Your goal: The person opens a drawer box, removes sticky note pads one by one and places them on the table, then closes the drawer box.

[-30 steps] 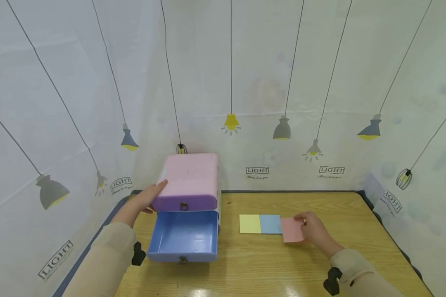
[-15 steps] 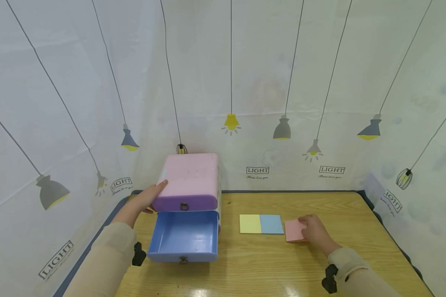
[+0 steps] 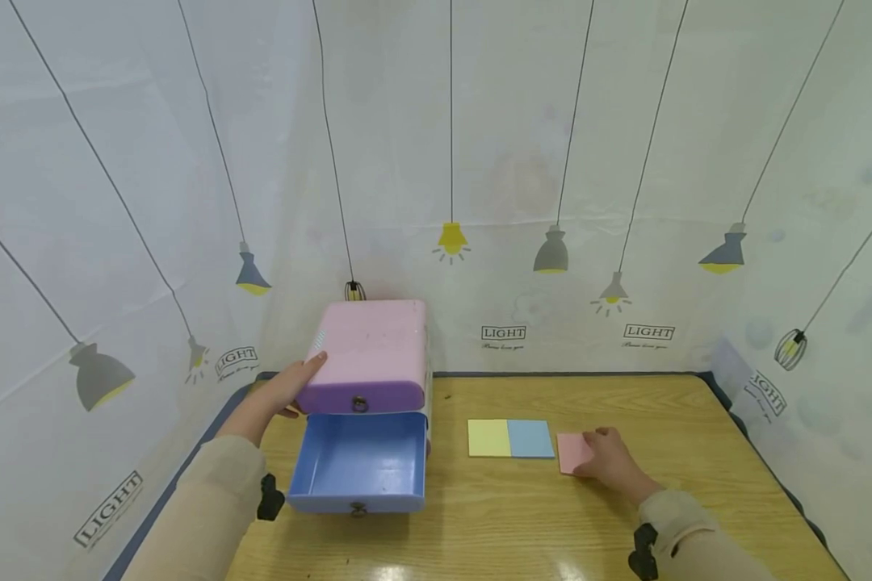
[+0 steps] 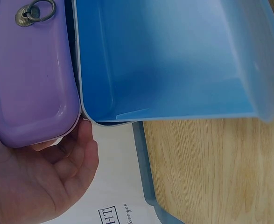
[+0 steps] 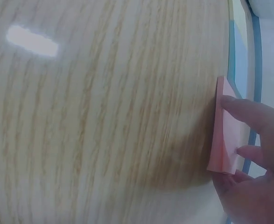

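Note:
At the left stands a small drawer cabinet (image 3: 371,343) with a pink top and a purple upper drawer (image 4: 34,74). Its lower blue drawer (image 3: 359,468) is pulled out, and nothing lies in it. My left hand (image 3: 287,391) grips the cabinet's left side, thumb on the top edge, fingers curled below. To the right, my right hand (image 3: 614,460) holds a pink sticky note pad (image 3: 572,453) by its right part, fingers and thumb at its edges. The pad lies low at the table, just right of a blue pad (image 3: 530,439) and a yellow pad (image 3: 488,438), which touch.
The wooden table (image 3: 509,524) has a dark edge along the back and sides. Behind it hangs a white cloth (image 3: 494,161) printed with lamps. A ring handle (image 3: 358,508) hangs on the blue drawer's front.
My right hand has shifted the pink pad slightly right and lowered it, opening a narrow gap to the blue pad. My left hand has stayed on the cabinet.

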A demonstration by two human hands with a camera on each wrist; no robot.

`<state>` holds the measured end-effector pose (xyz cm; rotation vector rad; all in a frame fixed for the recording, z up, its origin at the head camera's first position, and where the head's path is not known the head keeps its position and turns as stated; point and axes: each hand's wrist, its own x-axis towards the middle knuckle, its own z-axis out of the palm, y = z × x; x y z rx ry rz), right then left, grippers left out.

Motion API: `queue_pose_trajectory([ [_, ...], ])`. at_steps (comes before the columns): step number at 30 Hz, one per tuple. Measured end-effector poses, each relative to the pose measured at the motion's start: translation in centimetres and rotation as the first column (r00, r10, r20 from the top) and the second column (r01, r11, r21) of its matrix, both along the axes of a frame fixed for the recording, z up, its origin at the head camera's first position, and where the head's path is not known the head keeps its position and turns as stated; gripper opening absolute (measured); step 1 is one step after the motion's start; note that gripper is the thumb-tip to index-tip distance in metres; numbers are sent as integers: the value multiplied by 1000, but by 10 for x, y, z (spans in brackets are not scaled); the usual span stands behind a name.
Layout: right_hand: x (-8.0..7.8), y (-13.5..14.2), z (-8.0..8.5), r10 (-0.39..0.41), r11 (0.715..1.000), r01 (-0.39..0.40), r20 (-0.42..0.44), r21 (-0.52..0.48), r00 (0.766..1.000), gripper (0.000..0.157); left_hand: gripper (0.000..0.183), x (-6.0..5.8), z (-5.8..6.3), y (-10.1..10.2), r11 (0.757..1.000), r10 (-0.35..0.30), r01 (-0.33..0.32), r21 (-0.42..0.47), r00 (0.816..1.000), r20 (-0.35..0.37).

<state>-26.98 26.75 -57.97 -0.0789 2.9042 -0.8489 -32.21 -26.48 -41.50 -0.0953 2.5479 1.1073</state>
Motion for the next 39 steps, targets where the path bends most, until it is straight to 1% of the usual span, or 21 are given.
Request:
queue_pose_trajectory([
  [3, -1, 0, -4, 20, 1000, -20, -19, 12, 1000, 73, 102, 0, 1, 0, 1000, -6, 6, 5, 1000, 2],
  [6, -1, -1, -6, 39, 998, -38, -28, 41, 999, 72, 103, 0, 2, -1, 1000, -10, 10, 8, 1000, 3],
  [12, -3, -4, -5, 47, 995, -45, -26, 83, 999, 62, 97, -2, -1, -1, 1000, 8, -8, 7, 1000, 1],
  [15, -5, -5, -4, 47, 994, -43, -46, 96, 998, 59, 96, -2, -2, -1, 1000, 2, -2, 4, 1000, -1],
  [20, -10, -7, -5, 45, 997, -40, -76, 70, 996, 54, 98, -1, 0, 0, 1000, -2, 2, -2, 1000, 3],
  [23, -13, -8, -6, 30, 998, -26, -60, 56, 998, 54, 99, -1, 0, 0, 1000, -3, 3, -2, 1000, 2],
  [28, -18, -9, -7, 41, 996, -36, -62, 77, 997, 54, 99, 0, 0, 0, 1000, -1, 1, 2, 1000, -1],
  [31, -20, -9, -5, 53, 996, -47, -69, 77, 996, 53, 100, 0, 0, 0, 1000, -2, 2, 4, 1000, -2],
  [39, -20, -11, 1, 50, 998, -48, -58, 34, 997, 56, 99, -1, 0, 0, 1000, 0, 0, 5, 1000, -2],
])
